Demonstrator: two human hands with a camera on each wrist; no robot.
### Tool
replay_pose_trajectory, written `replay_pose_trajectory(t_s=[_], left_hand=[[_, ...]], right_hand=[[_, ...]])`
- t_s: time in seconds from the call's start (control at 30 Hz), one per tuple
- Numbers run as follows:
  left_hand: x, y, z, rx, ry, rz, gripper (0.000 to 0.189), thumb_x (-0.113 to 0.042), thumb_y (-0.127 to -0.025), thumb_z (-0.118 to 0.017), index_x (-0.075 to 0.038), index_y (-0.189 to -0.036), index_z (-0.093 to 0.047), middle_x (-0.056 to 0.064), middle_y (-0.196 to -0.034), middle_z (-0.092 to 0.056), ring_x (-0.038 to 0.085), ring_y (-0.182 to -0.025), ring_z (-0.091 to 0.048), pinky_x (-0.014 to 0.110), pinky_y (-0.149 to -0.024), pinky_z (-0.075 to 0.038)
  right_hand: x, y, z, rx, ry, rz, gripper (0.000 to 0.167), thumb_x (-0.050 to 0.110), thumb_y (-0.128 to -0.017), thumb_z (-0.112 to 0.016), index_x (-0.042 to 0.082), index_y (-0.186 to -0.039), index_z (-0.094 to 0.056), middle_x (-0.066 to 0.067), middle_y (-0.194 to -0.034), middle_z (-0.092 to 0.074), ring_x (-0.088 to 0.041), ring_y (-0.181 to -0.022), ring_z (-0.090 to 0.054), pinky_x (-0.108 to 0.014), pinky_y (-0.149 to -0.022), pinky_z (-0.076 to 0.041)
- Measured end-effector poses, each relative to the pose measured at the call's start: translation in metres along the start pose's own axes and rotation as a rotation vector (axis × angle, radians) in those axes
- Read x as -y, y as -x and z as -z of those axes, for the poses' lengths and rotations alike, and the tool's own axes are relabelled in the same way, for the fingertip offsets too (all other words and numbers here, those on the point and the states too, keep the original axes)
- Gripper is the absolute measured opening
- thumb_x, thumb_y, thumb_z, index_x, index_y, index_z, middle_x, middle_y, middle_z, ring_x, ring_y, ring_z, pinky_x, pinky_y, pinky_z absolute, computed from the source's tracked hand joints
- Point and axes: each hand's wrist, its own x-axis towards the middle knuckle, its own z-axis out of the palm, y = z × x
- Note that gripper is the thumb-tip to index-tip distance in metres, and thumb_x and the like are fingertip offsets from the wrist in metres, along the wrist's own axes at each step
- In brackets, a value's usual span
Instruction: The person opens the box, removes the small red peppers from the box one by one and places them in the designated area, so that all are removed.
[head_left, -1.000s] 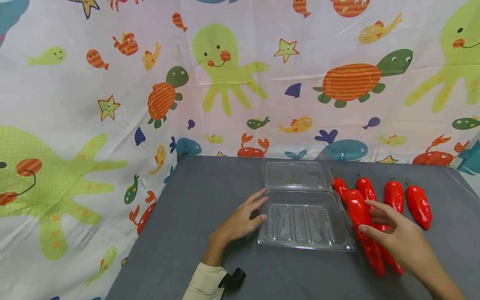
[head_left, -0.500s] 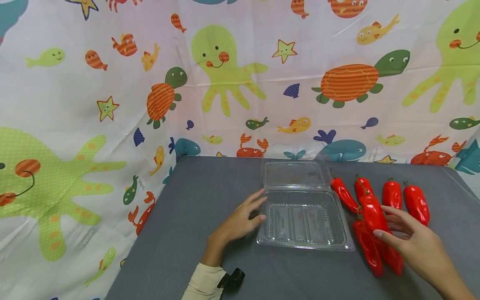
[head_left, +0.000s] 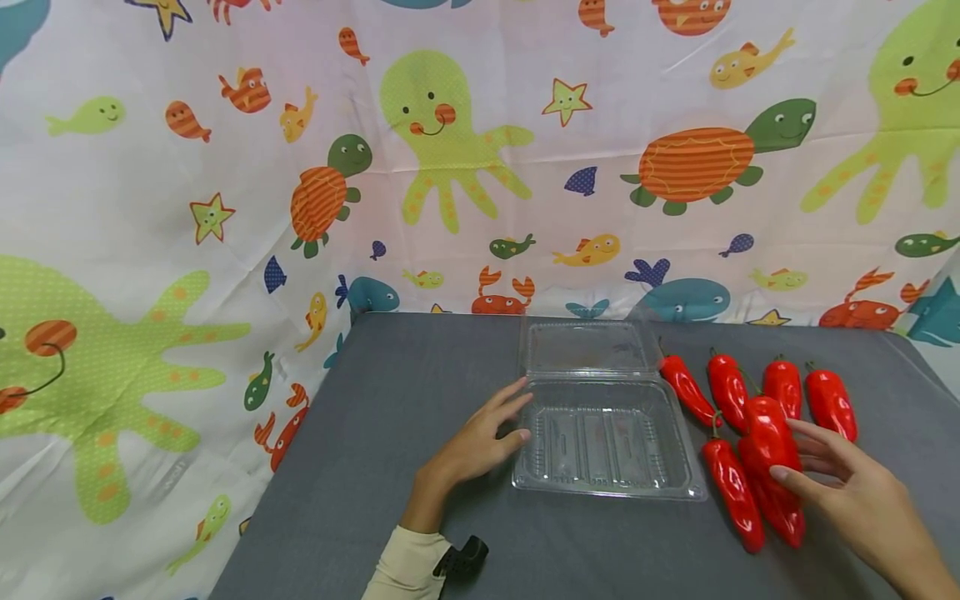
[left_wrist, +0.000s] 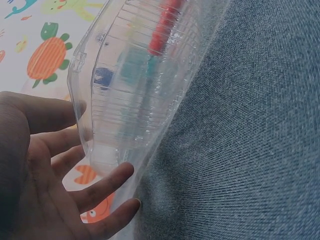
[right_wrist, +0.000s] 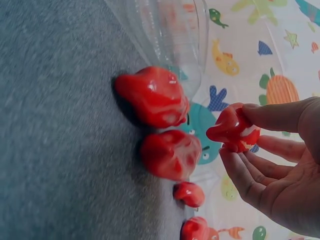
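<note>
My right hand (head_left: 851, 483) pinches a glossy red pepper (head_left: 771, 437) between thumb and fingers. The right wrist view shows this pepper (right_wrist: 234, 129) raised off the table. In the head view it overlaps another red pepper (head_left: 780, 521) lying below it. A further pepper (head_left: 735, 496) lies just to the left. My left hand (head_left: 480, 442) is at the left side of a clear plastic container (head_left: 609, 492), its fingers spread. In the left wrist view the fingers reach the container's rim (left_wrist: 79, 95), without curling round it.
The container's lid (head_left: 588, 346) is folded back behind its base. More red peppers (head_left: 831, 404) lie at the right on the grey tabletop (head_left: 420, 375). A sea-animal printed cloth (head_left: 480, 183) hangs behind and to the left.
My right hand has moved the held pepper rightward, away from the container. The peppers behind and left of it show more fully. My left hand has stayed in place.
</note>
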Motion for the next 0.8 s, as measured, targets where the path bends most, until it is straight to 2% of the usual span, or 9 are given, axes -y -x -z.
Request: replay_pose_trajectory(t_s=[0.37,0.8], left_hand=[[0.0,0.001,0.0,0.0,0.001,0.006,0.063,-0.026,-0.108,-0.059,-0.01,-0.165,-0.039,-0.007,-0.177,-0.019,0.028,-0.142,-0.054,0.059,-0.116,-0.043],[0.003,0.001,0.0,-0.006,-0.004,0.0,0.062,-0.028,-0.108,-0.059,-0.01,-0.165,-0.039,-0.008,-0.177,-0.02,0.026,-0.141,-0.054,0.059,-0.115,-0.044]], right_hand=[[-0.021,0.0,0.003,0.038,0.01,-0.085,0.082,0.016,-0.094,-0.081,-0.012,-0.156,-0.035,-0.051,-0.137,-0.042,-0.066,-0.116,-0.053,-0.057,-0.073,-0.064],[-0.044,-0.001,0.002,0.035,0.05,-0.121,0.081,0.013,-0.092,-0.083,-0.014,-0.152,-0.036,-0.052,-0.136,-0.044,-0.066,-0.113,-0.055,-0.059,-0.076,-0.062]])
